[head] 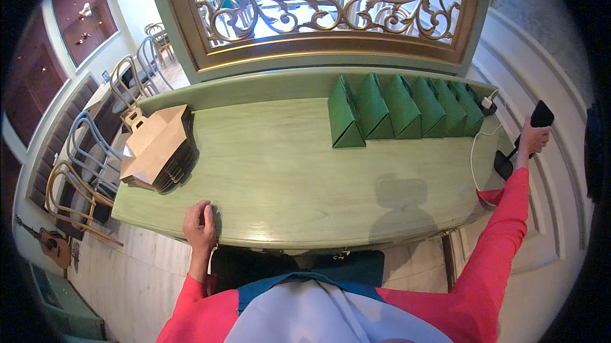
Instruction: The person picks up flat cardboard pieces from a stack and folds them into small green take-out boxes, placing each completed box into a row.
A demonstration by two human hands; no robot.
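My right hand (534,138) reaches past the right end of a green wooden table (267,166) and grips a black stand-like device (542,113). A dark flat part (503,165) sits lower down by the table end; the forearm hides some of the device. My left hand (199,223) rests on the table's front edge with its fingers curled and nothing visible in it. Beyond it, to the left, lies a stack of flat brown kraft paper carriers (157,145) with a cut-out handle. Several dark green wedge-shaped cardboard boxes (347,118) stand in a row at the back right.
A white charger (487,102) is plugged in behind the boxes, its white cable (472,161) running along the table's right end. A gold scrollwork partition (329,52) rises at the back. Bentwood chairs (79,200) and a guitar (55,249) stand to the left; a panelled wall (549,214) is close on the right.
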